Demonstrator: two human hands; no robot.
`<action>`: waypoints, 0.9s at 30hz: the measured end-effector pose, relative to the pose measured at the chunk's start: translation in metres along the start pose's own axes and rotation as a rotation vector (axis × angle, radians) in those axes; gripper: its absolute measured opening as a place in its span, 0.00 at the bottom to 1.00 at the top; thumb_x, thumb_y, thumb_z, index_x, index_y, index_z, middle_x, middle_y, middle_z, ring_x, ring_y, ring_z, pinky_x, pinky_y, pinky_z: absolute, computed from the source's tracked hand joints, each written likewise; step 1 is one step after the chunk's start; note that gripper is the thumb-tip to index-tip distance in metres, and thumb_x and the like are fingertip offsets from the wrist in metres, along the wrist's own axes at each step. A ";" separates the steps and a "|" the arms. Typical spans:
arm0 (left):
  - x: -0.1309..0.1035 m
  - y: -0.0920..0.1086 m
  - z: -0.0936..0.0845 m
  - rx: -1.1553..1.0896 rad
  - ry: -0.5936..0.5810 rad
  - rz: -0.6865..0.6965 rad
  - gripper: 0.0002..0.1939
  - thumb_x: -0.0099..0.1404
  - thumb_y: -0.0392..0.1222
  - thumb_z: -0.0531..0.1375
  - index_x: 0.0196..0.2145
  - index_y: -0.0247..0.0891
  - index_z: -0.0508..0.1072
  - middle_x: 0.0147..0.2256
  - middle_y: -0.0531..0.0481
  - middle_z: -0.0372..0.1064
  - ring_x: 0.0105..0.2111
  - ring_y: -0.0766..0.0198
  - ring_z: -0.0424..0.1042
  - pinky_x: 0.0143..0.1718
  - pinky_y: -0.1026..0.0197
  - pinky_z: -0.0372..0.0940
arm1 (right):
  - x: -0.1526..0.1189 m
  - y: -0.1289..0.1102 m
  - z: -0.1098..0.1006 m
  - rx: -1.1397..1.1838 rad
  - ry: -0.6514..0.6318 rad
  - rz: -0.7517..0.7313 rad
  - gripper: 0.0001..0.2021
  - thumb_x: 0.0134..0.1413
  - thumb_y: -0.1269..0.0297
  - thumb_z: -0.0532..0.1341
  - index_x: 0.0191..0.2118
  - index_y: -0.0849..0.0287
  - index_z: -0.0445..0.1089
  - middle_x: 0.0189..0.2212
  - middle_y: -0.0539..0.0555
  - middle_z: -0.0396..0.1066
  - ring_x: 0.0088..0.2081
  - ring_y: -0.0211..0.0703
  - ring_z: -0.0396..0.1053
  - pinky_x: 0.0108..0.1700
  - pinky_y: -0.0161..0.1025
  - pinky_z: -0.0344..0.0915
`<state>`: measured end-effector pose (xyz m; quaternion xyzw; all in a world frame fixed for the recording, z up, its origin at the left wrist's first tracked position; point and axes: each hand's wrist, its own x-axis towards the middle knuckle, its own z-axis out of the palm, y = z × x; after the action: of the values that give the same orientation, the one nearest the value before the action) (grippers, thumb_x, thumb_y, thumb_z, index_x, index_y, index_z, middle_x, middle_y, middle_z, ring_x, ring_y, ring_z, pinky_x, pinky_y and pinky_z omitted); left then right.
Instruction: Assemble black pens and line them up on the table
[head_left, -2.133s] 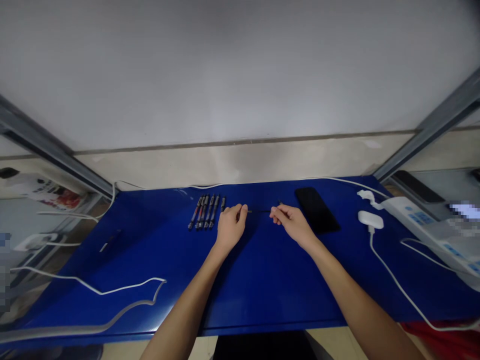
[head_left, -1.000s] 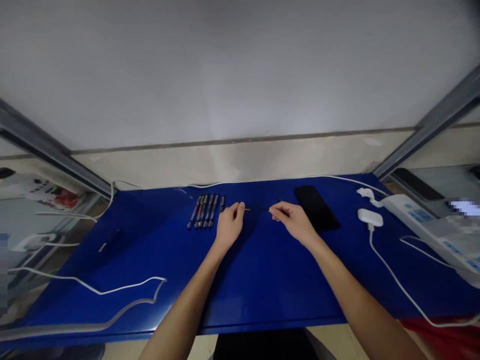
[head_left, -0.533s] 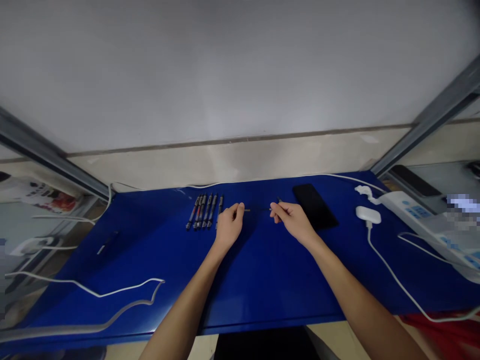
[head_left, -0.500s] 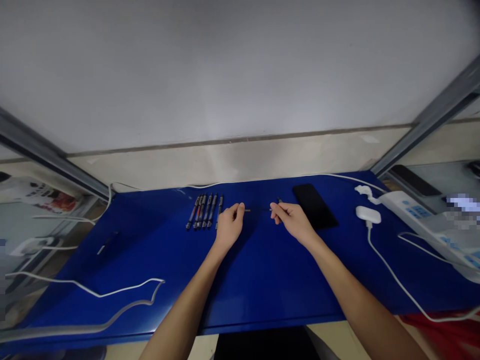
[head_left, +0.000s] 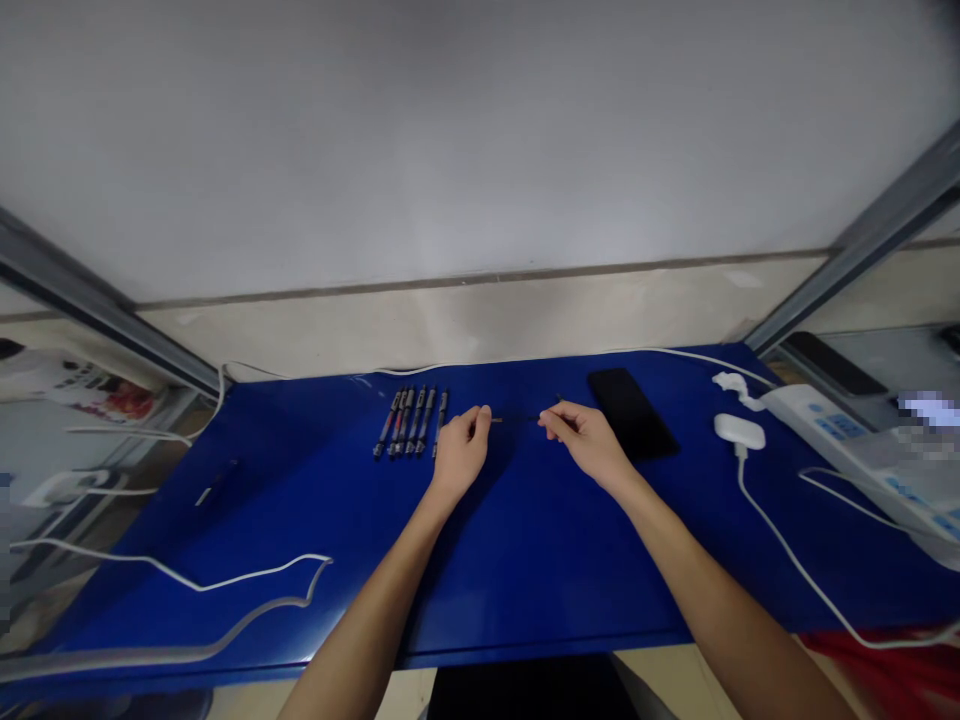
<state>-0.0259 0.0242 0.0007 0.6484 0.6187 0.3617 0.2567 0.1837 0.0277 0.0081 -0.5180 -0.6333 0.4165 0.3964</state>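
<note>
My left hand (head_left: 461,450) is closed in a pinch, palm down, just right of the row of pens. A short, thin, greyish-brown end of a pen part (head_left: 496,420) sticks out to the right past its thumb. My right hand (head_left: 577,432) pinches a thin dark pen refill (head_left: 532,418) whose end points left toward the other hand. A small gap lies between the two pieces. Several dark clip pens (head_left: 406,425) lie side by side left of my left hand, which partly hides the rightmost pen (head_left: 442,405).
A black phone (head_left: 630,412) lies beside my right hand. Farther right are a white earbud case (head_left: 739,431) on a cable and a white power strip (head_left: 847,430). At the left of the blue table (head_left: 510,560) lie a dark pen-like object (head_left: 217,483) and white cables (head_left: 247,578).
My hands have stayed almost in place. Slightly more of the thin dark refill shows left of my right fingertips. The whole view has shifted a little.
</note>
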 end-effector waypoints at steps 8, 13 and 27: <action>0.000 -0.001 0.000 0.023 0.014 -0.015 0.23 0.71 0.53 0.47 0.22 0.39 0.58 0.18 0.56 0.53 0.20 0.68 0.54 0.25 0.63 0.45 | 0.002 0.004 0.001 0.007 -0.023 0.045 0.20 0.62 0.49 0.56 0.28 0.58 0.74 0.22 0.52 0.71 0.26 0.40 0.68 0.33 0.39 0.63; 0.000 -0.001 0.000 0.034 0.021 -0.006 0.23 0.71 0.53 0.47 0.21 0.39 0.58 0.18 0.56 0.53 0.20 0.68 0.55 0.26 0.62 0.44 | 0.002 0.004 0.000 0.010 -0.006 -0.002 0.13 0.57 0.52 0.61 0.37 0.57 0.75 0.29 0.52 0.74 0.32 0.43 0.72 0.37 0.40 0.65; -0.002 0.000 0.001 0.242 0.019 0.129 0.22 0.73 0.50 0.46 0.23 0.39 0.62 0.21 0.53 0.59 0.25 0.65 0.61 0.30 0.62 0.48 | 0.000 -0.002 -0.001 -0.051 -0.003 0.030 0.17 0.60 0.50 0.58 0.31 0.57 0.75 0.25 0.51 0.72 0.28 0.41 0.69 0.33 0.38 0.62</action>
<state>-0.0253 0.0226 -0.0006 0.7097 0.6173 0.3062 0.1469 0.1835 0.0271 0.0104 -0.5366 -0.6366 0.4069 0.3758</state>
